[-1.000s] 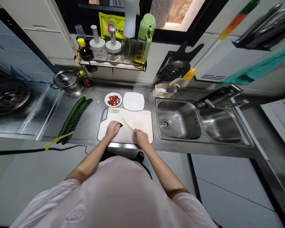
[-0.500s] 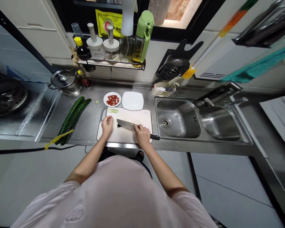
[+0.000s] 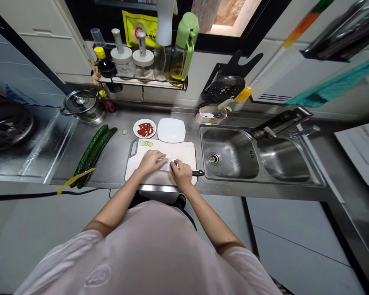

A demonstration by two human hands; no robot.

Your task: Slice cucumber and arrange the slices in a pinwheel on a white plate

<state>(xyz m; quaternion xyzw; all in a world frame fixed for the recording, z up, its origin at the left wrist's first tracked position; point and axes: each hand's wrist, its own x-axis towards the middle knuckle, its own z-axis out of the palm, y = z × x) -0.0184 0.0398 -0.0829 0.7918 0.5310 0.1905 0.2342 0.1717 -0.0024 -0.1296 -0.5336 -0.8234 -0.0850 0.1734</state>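
A white cutting board point(image 3: 187, 153) lies on the steel counter, with several thin cucumber slices point(image 3: 146, 143) overlapping at its upper left. My right hand point(image 3: 182, 173) is closed round a knife point(image 3: 198, 173), whose black handle sticks out to the right and whose blade points left, low over the board. The fingertips of my left hand point(image 3: 150, 162) reach the blade, beside a small cucumber slice point(image 3: 166, 160) there. Whether the left fingers grip that slice is too small to tell. Beyond the board stand a plate of chopped red pieces point(image 3: 145, 129) and a bare white plate point(image 3: 171, 130).
Two whole cucumbers point(image 3: 94, 155) lie left of the board, near a loose slice point(image 3: 124, 132). A lidded pot point(image 3: 83, 107) stands at the back left. On the right is a double sink point(image 3: 230, 153). A rack point(image 3: 147, 83) of bottles and jars hangs above the counter.
My left hand has moved right and reached the knife blade. The blade has swung to lie more level, and my right hand has shifted slightly left with it.
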